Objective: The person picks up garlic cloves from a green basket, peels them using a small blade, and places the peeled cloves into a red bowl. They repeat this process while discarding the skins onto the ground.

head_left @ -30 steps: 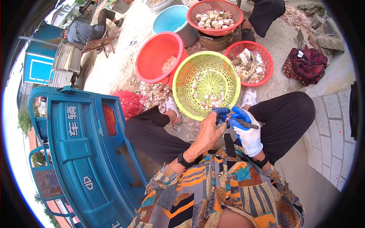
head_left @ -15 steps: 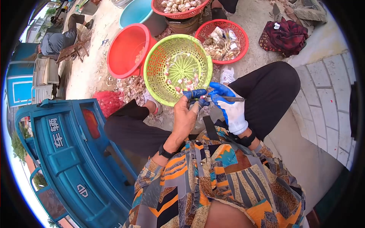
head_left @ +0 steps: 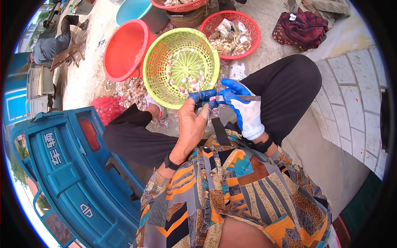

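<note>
My left hand [head_left: 193, 120] is bare except for blue covers on the fingertips, and it pinches a small pinkish garlic clove [head_left: 212, 98]. In my right hand [head_left: 249, 115], gloved in white and blue, is a knife [head_left: 248, 98] with its flat metal end pointing right. The two hands meet over my lap, the knife's other end close to the clove and partly hidden by the fingers. Just beyond them stands a yellow-green plastic basket [head_left: 154, 84] with scattered garlic cloves [head_left: 194, 84] on its bottom.
A red basin [head_left: 120, 53] stands left of the basket, and a red colander [head_left: 257, 41] of garlic behind it on the right. Garlic skins [head_left: 134, 93] litter the ground by a red mesh bag [head_left: 106, 108]. A blue vehicle [head_left: 74, 165] is close on my left. A person [head_left: 51, 49] sits far left.
The whole view has shifted, so the baskets and hands appear farther up and left. Both hands stay together with the knife, and the clove shows more clearly between the fingers.
</note>
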The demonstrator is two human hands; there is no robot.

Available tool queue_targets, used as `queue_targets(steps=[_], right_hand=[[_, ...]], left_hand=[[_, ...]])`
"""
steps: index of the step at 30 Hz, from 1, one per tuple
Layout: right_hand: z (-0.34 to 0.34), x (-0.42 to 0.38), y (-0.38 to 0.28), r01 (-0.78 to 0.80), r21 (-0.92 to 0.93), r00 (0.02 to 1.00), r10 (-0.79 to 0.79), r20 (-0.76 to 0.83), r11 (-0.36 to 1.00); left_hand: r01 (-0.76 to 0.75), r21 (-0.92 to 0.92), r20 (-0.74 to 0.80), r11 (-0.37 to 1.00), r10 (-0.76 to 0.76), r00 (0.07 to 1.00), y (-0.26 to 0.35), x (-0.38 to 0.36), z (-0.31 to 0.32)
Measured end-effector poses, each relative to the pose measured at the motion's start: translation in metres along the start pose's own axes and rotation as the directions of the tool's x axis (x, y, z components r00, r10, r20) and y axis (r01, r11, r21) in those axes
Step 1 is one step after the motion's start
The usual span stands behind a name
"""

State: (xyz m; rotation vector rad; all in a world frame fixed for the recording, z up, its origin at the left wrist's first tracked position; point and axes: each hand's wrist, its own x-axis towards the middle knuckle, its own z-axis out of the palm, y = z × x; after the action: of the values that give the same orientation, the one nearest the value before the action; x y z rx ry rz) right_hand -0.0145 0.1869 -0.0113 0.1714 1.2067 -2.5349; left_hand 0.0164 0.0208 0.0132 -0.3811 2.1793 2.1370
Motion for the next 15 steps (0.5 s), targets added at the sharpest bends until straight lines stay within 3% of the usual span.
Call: queue_targets(steps=[9,12,15], right_hand=[[0.014,-0.001,-0.004,-0.047,-0.001,0.998,0.047,-0.050,0.999],[0.011,-0.002,-0.002,-0.057,-0.018,0.998,0.057,-0.036,0.998],[0.011,0.001,-0.012,-0.192,0.130,0.981,0.188,0.043,0.973]], left_hand=[[-0.135,0.222,-0.012,0.966,0.141,0.990,-0.002,-0.003,-0.004],[-0.067,0.081,-0.016,0.994,0.069,0.997,-0.002,-0.004,-0.004],[-0.001,-0.015,0.005,1.000,0.001,1.000,0.001,-0.006,-0.005]])
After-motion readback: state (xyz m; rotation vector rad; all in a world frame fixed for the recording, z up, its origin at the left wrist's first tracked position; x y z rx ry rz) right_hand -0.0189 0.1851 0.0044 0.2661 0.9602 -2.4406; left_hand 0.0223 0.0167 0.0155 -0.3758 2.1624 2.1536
